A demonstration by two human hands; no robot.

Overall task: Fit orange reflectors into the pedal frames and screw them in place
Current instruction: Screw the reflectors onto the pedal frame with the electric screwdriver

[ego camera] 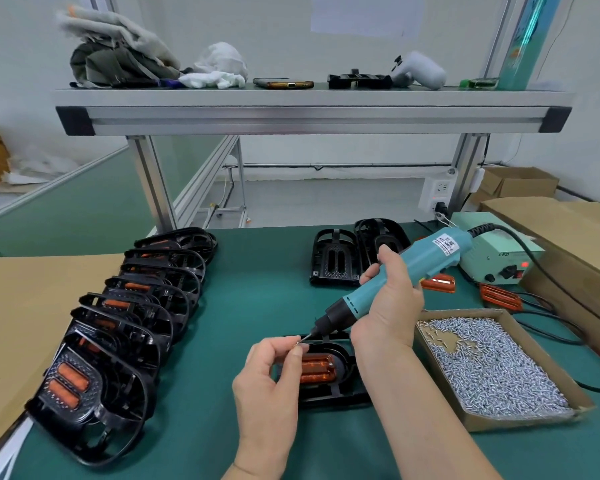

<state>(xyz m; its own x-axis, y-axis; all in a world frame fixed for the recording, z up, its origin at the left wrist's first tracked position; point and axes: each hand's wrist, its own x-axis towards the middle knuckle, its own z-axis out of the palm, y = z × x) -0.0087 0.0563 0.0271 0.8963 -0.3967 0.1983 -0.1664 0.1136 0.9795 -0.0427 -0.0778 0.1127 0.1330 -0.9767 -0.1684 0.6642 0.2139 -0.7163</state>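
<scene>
**Screw meets driver tip above a pedal frame**

Two bare forearms rise from the bottom edge of the frame over a green bench. At lower centre, the left hand point(274, 372) pinches a small screw point(298, 344) between thumb and fingertips, touching it to the tip of a teal electric screwdriver point(388, 282). The right hand point(390, 303) is wrapped around the driver's body, holding it tilted down to the left. Directly beneath and between both hands lies a black pedal frame point(329, 393) with an orange reflector point(317, 368) seated in it, partly hidden by the left hand. At lower right, just beside the right forearm, sits a cardboard tray of screws point(492, 368). A row of finished pedals point(118, 327) overlaps along the left. Two empty frames point(354, 254) lie at centre right, with loose reflectors point(499, 296) near a pale green power unit point(496, 258).
</scene>
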